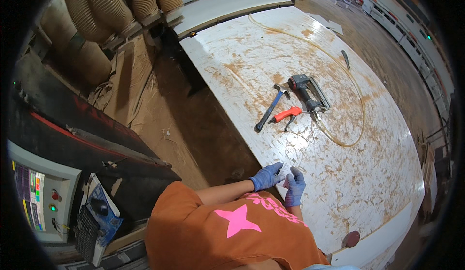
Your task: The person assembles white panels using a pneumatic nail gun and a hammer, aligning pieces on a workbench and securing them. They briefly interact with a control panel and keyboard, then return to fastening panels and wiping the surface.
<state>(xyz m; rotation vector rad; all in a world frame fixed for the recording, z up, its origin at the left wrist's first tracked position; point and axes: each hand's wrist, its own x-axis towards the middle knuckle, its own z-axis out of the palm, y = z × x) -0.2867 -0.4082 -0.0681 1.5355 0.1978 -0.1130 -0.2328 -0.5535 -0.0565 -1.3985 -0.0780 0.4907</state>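
My left hand (266,176), in a blue glove, is closed on a small white paper slip (286,169) at the table's near edge. Beside it my right hand (295,187), gloved alike, has its fingers bent around the slip's other side. Farther off on the sawdust-strewn white table (310,168) lie a claw hammer (271,109) with a blue and black handle, a red air blow gun (288,114) and a black nail gun (307,92). Neither hand touches these tools.
A yellowish air hose (362,110) loops across the table. A dark-handled tool (345,59) lies at the far right, a round brown disc (352,239) near me. At left stand a control panel (58,192), a keyboard (87,233) and ribbed ducts (109,8).
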